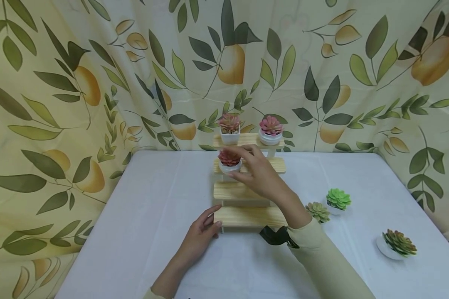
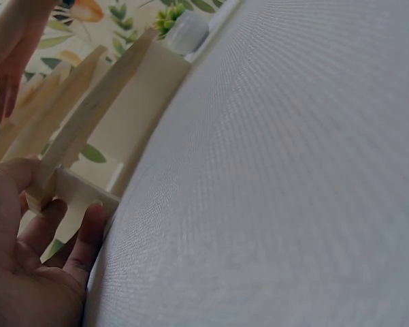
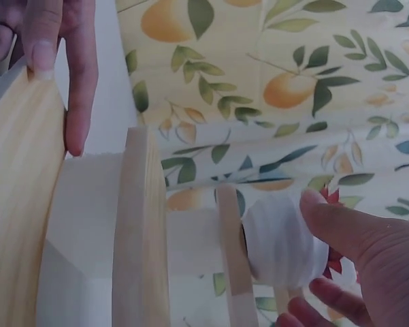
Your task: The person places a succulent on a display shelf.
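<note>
While your right hand (image 1: 261, 172) pinches the red succulent (image 1: 228, 158) by its white pot (image 1: 230, 169), favour the pot over the petals, which could bend under your thumb. The plant sits at your right fingertips, at the left end of the second board (image 1: 271, 165) from the top, so check that its base rests fully on wood before you loosen. Nearer you, your left hand (image 1: 202, 230) grips the lowest board's (image 1: 248, 216) end; a light, even hold there should steady the stand without tilting it.
</note>
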`<state>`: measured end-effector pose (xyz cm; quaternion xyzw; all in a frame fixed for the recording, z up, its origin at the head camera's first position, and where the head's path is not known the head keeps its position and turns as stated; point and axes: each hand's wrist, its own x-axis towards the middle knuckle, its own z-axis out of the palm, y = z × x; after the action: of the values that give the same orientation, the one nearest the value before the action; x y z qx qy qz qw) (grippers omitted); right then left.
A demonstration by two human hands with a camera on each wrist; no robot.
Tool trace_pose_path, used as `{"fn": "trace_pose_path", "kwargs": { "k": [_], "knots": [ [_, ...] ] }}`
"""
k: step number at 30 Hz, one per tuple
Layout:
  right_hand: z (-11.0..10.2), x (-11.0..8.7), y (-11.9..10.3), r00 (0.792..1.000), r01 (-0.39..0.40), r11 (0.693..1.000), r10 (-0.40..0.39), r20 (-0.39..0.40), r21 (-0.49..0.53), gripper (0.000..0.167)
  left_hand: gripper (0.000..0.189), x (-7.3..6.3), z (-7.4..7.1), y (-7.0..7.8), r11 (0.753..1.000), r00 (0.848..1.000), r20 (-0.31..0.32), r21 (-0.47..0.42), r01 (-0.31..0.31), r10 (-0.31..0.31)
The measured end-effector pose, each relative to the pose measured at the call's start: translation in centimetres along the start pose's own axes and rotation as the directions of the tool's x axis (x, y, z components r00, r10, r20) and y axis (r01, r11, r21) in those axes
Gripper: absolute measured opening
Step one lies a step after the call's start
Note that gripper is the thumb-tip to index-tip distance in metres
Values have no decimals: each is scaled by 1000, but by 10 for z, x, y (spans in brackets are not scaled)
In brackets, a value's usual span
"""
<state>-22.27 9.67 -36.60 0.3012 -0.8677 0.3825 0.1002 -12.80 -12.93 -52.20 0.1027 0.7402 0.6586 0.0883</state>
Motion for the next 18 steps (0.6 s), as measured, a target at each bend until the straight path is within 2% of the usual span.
{"fn": "trace_pose_path", "kwargs": {
  "k": [6,18],
  "knots": [
    [-11,-17,4,998,21,1000,-21,-58,-3,63,51,-1,1,-1,1000,1000,10,3,-13,13],
    [-34,-45,14,995,-1,1000,0,-97,-13,60,52,0,0,1,1000,1000,8,-4,-2,2]
  ]
}}
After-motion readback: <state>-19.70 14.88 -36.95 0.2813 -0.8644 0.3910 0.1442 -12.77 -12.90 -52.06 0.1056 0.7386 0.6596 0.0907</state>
